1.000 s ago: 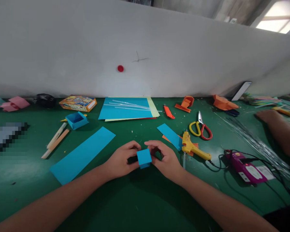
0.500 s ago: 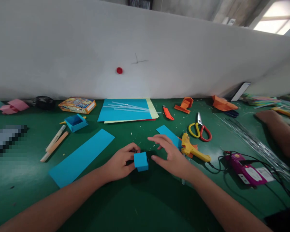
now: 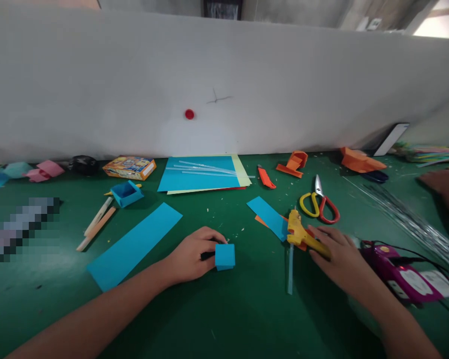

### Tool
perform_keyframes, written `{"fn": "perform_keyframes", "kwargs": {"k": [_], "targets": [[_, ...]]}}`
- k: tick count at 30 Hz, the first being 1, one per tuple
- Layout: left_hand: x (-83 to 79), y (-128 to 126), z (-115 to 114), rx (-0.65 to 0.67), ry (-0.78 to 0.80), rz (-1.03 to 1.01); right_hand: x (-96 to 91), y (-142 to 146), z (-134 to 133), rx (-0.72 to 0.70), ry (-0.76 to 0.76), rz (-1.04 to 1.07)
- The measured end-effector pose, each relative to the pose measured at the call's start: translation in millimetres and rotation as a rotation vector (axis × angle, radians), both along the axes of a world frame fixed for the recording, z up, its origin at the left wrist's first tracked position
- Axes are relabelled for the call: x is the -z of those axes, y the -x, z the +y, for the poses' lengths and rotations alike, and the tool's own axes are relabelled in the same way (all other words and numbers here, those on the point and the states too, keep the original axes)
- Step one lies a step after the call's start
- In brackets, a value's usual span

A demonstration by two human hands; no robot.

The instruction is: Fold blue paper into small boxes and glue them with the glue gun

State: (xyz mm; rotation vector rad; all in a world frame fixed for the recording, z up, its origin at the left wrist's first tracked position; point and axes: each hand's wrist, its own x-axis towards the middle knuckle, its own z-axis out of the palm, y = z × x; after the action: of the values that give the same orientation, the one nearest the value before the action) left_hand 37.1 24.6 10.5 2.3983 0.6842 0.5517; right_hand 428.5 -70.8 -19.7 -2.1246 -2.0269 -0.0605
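My left hand (image 3: pixel 190 257) is closed on a small blue paper cube (image 3: pixel 225 256) and holds it down on the green table (image 3: pixel 224 319). My right hand (image 3: pixel 338 257) lies to the right, its fingers curled over the handle of the yellow glue gun (image 3: pixel 301 233). The gun rests on the table with a clear glue stick (image 3: pixel 290 269) running from it towards me. A short blue paper strip (image 3: pixel 268 215) lies just left of the gun, over an orange scrap.
A long blue strip (image 3: pixel 134 247) lies left of my hand. Behind are an open blue box (image 3: pixel 126 193), blue sheets (image 3: pixel 200 173), an orange cutter (image 3: pixel 265 177) and scissors (image 3: pixel 320 204). A purple device (image 3: pixel 400 271) and wires (image 3: pixel 415 224) are right. Another person's arm (image 3: pixel 445 187) rests far right.
My right hand let go of the blue cube and moved right onto the glue gun's handle. My left hand stayed on the cube.
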Motion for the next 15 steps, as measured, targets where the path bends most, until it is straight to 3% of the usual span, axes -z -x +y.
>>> {"fn": "perform_keyframes", "kwargs": {"k": [4,12,15], "targets": [[-2.4,-1,0,0.017,-0.008,0.01,-7.2,10,9,0.006,0.017,-0.01],[-1.4,1,-1,0.037,-0.069,-0.02,-38.3,11,28,0.089,0.222,0.025],[-0.1,1,-1,0.037,-0.078,-0.034,-44.6,10,32,0.13,0.08,0.074]]}}
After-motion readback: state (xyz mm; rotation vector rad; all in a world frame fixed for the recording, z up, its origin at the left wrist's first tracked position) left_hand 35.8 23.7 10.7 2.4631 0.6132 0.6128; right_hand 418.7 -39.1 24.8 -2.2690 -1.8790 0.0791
